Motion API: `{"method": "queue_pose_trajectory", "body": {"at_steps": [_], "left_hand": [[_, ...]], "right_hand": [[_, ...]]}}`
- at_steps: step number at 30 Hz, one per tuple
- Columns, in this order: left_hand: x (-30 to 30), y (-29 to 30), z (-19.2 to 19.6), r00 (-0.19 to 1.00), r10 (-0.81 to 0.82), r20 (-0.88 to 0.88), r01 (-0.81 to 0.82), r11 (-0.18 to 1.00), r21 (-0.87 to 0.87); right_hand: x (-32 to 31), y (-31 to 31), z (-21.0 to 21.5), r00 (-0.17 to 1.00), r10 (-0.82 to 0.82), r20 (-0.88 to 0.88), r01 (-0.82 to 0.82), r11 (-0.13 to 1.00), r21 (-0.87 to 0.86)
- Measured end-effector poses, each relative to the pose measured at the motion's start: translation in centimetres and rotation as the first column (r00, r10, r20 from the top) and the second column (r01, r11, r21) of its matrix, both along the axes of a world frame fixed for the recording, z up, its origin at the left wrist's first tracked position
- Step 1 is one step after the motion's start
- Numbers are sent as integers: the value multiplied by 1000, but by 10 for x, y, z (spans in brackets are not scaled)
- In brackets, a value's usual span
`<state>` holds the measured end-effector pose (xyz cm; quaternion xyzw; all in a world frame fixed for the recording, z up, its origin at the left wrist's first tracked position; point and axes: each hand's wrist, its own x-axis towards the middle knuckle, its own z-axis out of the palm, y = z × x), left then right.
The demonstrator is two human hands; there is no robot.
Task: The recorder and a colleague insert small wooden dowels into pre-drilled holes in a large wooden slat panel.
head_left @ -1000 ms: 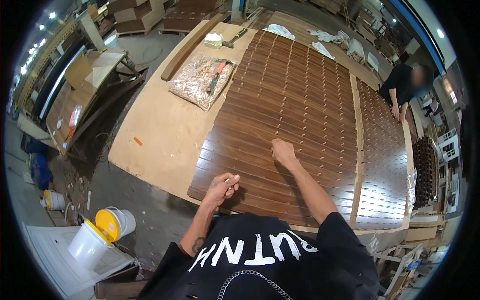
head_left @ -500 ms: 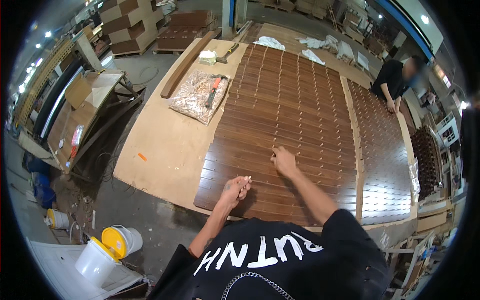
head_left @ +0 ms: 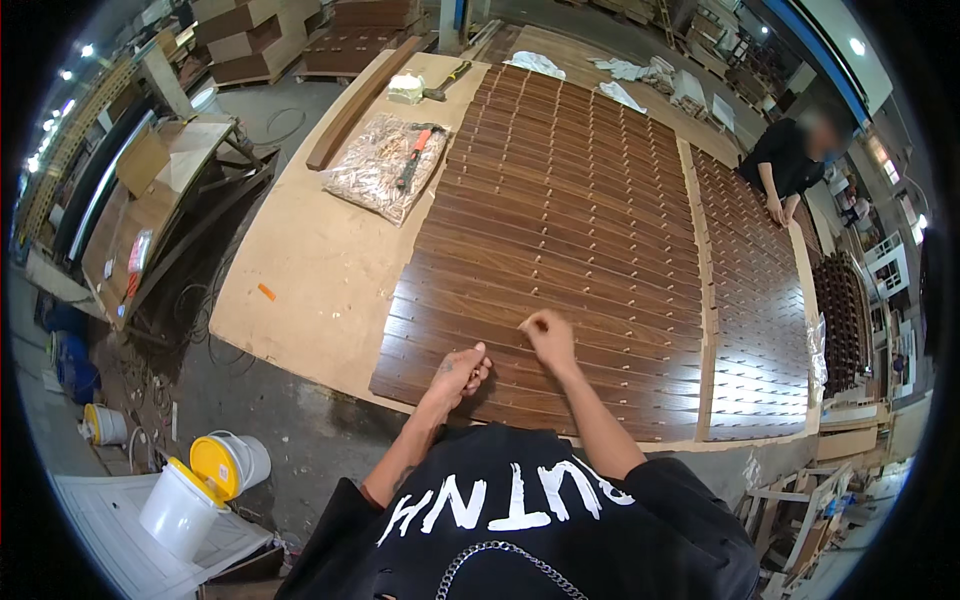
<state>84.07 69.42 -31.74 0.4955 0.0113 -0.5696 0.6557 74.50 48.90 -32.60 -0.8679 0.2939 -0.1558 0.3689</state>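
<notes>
Dark brown wooden boards (head_left: 470,300) lie side by side in a wide panel before me, with rows of small pale wooden pegs (head_left: 540,258) standing up from them. Over the near left part of the panel, my left hand (head_left: 463,372) is closed, thumb against the curled fingers; what it holds is hidden. My right hand (head_left: 550,342) hovers just to its right, thumb and forefinger pinched together above the boards. Whether a peg sits in that pinch is too small to tell. Fewer pegs show on the boards nearest me.
On the tan tabletop (head_left: 300,250) at left lie a clear bag (head_left: 375,180) of small wooden pieces, a red-handled hammer (head_left: 415,155), another hammer (head_left: 447,82) and an orange strip (head_left: 266,292). A co-worker (head_left: 790,165) leans over a second peg-studded panel (head_left: 750,300). White buckets (head_left: 180,515) stand lower left.
My right hand has drawn back toward me and slightly left, closer to my left hand. The pale bit at my left fingertips no longer shows clearly. The whole view has shifted a little.
</notes>
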Motion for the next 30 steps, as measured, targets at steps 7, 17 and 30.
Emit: {"method": "queue_pose_trajectory", "body": {"at_steps": [7, 17, 30], "left_hand": [[14, 20, -7, 989, 144, 10, -144, 989, -20], [7, 34, 1, 991, 124, -51, -127, 989, -70], [23, 43, 8, 975, 216, -59, -220, 974, -62]], "right_hand": [[21, -40, 2, 993, 61, -103, -74, 989, -125], [26, -21, 4, 977, 118, -176, -188, 867, -461], [70, -68, 40, 753, 291, -590, -349, 937, 17]]}}
